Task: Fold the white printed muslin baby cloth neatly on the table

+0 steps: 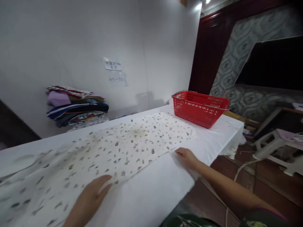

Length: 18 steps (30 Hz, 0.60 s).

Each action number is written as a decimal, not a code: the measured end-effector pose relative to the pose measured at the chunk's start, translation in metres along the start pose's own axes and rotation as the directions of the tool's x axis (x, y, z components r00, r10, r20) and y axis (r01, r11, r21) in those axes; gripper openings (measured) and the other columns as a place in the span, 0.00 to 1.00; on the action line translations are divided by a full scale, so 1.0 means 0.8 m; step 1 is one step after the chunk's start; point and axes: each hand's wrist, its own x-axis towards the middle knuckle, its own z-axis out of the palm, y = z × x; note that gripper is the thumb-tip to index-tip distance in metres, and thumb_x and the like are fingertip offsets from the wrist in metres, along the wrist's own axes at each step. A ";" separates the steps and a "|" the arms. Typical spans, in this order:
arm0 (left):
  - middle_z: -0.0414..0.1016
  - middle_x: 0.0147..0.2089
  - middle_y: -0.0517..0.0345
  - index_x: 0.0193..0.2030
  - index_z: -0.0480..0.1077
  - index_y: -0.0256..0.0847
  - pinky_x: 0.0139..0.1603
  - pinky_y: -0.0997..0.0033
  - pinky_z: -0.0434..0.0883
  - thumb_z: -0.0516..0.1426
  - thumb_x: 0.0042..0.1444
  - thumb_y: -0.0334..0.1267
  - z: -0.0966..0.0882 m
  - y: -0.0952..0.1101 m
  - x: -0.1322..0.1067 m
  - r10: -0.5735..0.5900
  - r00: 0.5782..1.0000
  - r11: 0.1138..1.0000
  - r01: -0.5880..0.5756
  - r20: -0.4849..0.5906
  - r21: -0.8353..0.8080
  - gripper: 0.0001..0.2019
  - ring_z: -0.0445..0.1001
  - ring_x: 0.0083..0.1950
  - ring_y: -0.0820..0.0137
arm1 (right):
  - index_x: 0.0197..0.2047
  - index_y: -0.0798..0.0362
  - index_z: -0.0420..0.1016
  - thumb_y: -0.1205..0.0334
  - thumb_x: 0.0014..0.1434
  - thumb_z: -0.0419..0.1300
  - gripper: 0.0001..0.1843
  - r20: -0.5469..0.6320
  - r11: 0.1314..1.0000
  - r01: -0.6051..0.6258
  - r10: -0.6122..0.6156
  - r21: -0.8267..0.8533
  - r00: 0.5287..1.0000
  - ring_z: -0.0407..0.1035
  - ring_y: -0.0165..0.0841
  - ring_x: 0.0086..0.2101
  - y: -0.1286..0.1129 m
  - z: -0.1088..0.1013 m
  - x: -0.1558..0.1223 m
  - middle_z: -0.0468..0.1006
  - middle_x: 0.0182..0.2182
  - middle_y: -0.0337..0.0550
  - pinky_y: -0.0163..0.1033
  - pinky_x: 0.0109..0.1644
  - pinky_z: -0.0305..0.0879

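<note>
Cloth (134, 142), pale with small dark sprigs, spread out long across the white-covered table (146, 198), and two bare hands on its near side! Left hand (91, 197) at the near edge, thumb and forefinger parted with a gap showing between them, fingertips right by the hem. Over to the right hand (189, 159), just beside the edge further along: fingers bunched close together, pointing in toward the cloth, though blur hides whether any fabric is caught between them, so no call there.

Now, the handling. Looks thin and light, this one, soft all through, with no stiffness to hold a shape; see those ripples toward the left end. Nothing fragile about it, I'd judge, but it could slide easily over that smooth cover and crease if tugged from one spot. Best grip? Two pinches on the near hem, hands well apart, or the corners, keeping the tension even. Beyond the right end sits the red basket (196, 110), clear of both hands.
</note>
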 end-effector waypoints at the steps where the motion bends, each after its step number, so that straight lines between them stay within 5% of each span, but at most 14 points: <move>1: 0.76 0.47 0.61 0.43 0.74 0.51 0.47 0.63 0.72 0.50 0.50 0.53 0.021 0.025 0.003 0.097 0.995 0.995 -0.097 0.012 0.012 0.19 0.74 0.47 0.61 | 0.40 0.54 0.74 0.68 0.56 0.50 0.13 -0.066 0.992 -0.124 0.125 0.015 0.990 0.70 0.33 0.40 0.026 -0.020 -0.003 0.77 0.39 0.44 0.38 0.47 0.64; 4: 0.75 0.49 0.56 0.47 0.73 0.47 0.51 0.63 0.71 0.49 0.54 0.50 0.065 0.073 0.016 0.285 0.959 0.958 -0.284 -0.011 0.049 0.19 0.73 0.49 0.63 | 0.43 0.58 0.73 0.66 0.56 0.51 0.14 -0.207 0.862 -0.495 0.506 0.104 0.837 0.71 0.32 0.37 0.096 -0.077 -0.004 0.77 0.39 0.46 0.35 0.41 0.66; 7: 0.75 0.48 0.55 0.46 0.73 0.46 0.49 0.64 0.71 0.49 0.55 0.49 0.085 0.094 0.034 0.339 0.940 0.939 -0.338 -0.020 0.064 0.18 0.73 0.48 0.63 | 0.46 0.61 0.71 0.65 0.57 0.50 0.16 -0.225 0.751 -0.648 0.659 0.130 0.718 0.72 0.30 0.30 0.146 -0.119 0.008 0.77 0.36 0.48 0.31 0.31 0.65; 15: 0.76 0.43 0.55 0.40 0.75 0.46 0.45 0.64 0.71 0.48 0.57 0.47 0.103 0.102 0.058 0.296 0.954 0.944 -0.299 0.041 0.143 0.16 0.74 0.43 0.64 | 0.36 0.62 0.74 0.55 0.59 0.51 0.19 -0.151 0.643 -0.760 0.745 -0.098 0.650 0.71 0.32 0.28 0.209 -0.141 0.077 0.77 0.30 0.52 0.31 0.27 0.60; 18: 0.77 0.41 0.56 0.38 0.75 0.46 0.45 0.65 0.71 0.48 0.56 0.46 0.104 0.102 0.061 0.283 0.958 0.947 -0.286 0.042 0.147 0.16 0.74 0.42 0.65 | 0.31 0.64 0.75 0.56 0.53 0.58 0.16 -0.116 0.638 -0.727 0.726 -0.255 0.678 0.72 0.39 0.35 0.219 -0.142 0.100 0.77 0.30 0.57 0.33 0.33 0.61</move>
